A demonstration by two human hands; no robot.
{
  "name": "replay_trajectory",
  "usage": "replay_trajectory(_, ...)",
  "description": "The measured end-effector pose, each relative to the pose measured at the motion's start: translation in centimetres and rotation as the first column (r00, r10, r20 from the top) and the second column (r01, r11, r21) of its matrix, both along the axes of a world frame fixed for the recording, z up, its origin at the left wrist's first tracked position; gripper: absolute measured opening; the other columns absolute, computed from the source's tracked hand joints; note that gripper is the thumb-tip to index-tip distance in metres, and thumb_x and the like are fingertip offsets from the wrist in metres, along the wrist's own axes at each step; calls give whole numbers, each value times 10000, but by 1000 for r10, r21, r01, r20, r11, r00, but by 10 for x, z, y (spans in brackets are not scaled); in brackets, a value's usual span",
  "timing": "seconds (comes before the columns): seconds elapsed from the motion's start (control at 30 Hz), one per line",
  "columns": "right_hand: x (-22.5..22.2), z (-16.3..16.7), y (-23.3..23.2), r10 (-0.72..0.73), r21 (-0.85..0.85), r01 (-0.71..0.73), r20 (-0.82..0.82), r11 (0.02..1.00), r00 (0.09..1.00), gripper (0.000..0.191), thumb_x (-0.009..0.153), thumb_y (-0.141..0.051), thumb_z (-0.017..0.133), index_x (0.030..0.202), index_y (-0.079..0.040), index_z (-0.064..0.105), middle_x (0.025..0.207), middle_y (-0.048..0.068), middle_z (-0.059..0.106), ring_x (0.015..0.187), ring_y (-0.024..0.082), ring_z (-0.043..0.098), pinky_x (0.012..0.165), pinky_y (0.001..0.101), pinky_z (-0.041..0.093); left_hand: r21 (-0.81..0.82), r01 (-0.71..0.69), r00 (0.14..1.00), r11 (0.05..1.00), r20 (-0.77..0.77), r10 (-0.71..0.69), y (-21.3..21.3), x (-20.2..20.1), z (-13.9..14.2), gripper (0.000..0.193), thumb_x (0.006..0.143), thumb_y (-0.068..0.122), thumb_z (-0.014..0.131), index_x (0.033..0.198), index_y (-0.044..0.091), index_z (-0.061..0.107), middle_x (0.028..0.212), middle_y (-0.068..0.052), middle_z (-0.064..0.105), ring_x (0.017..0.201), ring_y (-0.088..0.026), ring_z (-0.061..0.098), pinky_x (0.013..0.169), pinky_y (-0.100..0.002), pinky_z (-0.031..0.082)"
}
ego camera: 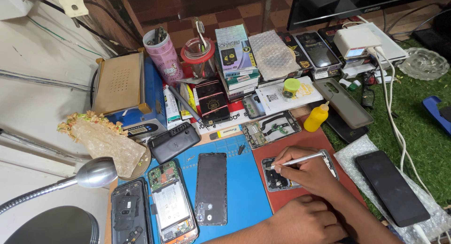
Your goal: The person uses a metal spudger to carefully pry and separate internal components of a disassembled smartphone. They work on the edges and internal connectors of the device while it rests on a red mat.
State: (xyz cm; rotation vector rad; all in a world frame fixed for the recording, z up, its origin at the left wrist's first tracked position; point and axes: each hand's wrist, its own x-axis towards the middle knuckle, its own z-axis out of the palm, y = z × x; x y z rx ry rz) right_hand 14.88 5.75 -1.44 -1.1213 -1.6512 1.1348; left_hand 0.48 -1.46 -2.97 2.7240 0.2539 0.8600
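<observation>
My right hand (pixel 307 172) holds a thin silver tool (pixel 297 160) like a pen, with its tip pointing left onto an opened phone (pixel 278 179) that lies on a red mat (pixel 300 141). The hand covers the phone's right part. My left hand (pixel 305 221) rests closed on the mats just below, its forearm coming in from the lower left; nothing shows in it. On the blue mat (pixel 244 187) to the left lie a dark phone back cover (pixel 211 187) and an open phone with its battery showing (pixel 171 204).
A yellow squeeze bottle (pixel 317 117) and a bare phone frame (pixel 271 129) stand behind the red mat. A black phone (pixel 392 187) lies on bubble wrap at right. Stacked boxes (pixel 235 56), a pink cup (pixel 162 53), a blue machine (pixel 124 91) and a lamp (pixel 96 172) crowd the back and left.
</observation>
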Motion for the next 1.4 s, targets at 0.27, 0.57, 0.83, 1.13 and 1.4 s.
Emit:
replay_trajectory(0.27, -5, 10, -3, -20, -6, 20, 51, 1000, 998, 75, 846, -63, 764, 893, -5, 754, 922, 60, 782, 769, 104, 702, 640, 263, 553, -5, 9, 1000, 1000, -12, -9, 1, 0, -1, 161, 931, 212, 609, 1050, 166, 707, 914, 21, 617, 913, -151, 650, 836, -303, 550)
replay_trajectory(0.57, -5, 12, -5, -80, 45, 80, 1, 996, 997, 65, 840, -45, 770, 881, 3, 755, 912, 78, 798, 791, 121, 727, 678, 271, 574, 16, 2, 1000, 1000, -7, -2, 1, 0, 1, 190, 931, 213, 612, 1085, 179, 717, 955, 18, 633, 941, -158, 657, 860, -306, 551)
replay_trajectory(0.83, 3, -1, 3, 113, 42, -109, -120, 993, 986, 37, 849, 22, 720, 883, 11, 709, 920, 125, 781, 875, 151, 752, 756, 286, 609, 18, -5, 1000, 1000, -10, 5, 0, -1, 1, 212, 950, 219, 610, 1133, 182, 710, 990, 32, 642, 989, -151, 662, 891, -299, 552)
replay_trajectory(1.13, -2, 6, 2, 87, 12, -86, -103, 996, 991, 62, 847, 20, 725, 908, 12, 717, 953, 125, 777, 873, 158, 743, 743, 285, 604, 60, -17, 999, 998, -41, 19, 0, 1, -4, 228, 924, 217, 616, 1124, 195, 722, 958, 32, 627, 945, -149, 645, 863, -296, 550)
replay_trajectory(1.4, -6, 18, -3, -33, -1, 33, 13, 999, 999, 69, 852, -31, 744, 912, -3, 762, 908, 90, 789, 805, 141, 717, 690, 281, 562, 62, -16, 999, 998, -41, 18, 1, 2, -4, 152, 960, 241, 628, 1076, 186, 711, 949, 30, 623, 942, -147, 648, 847, -300, 557)
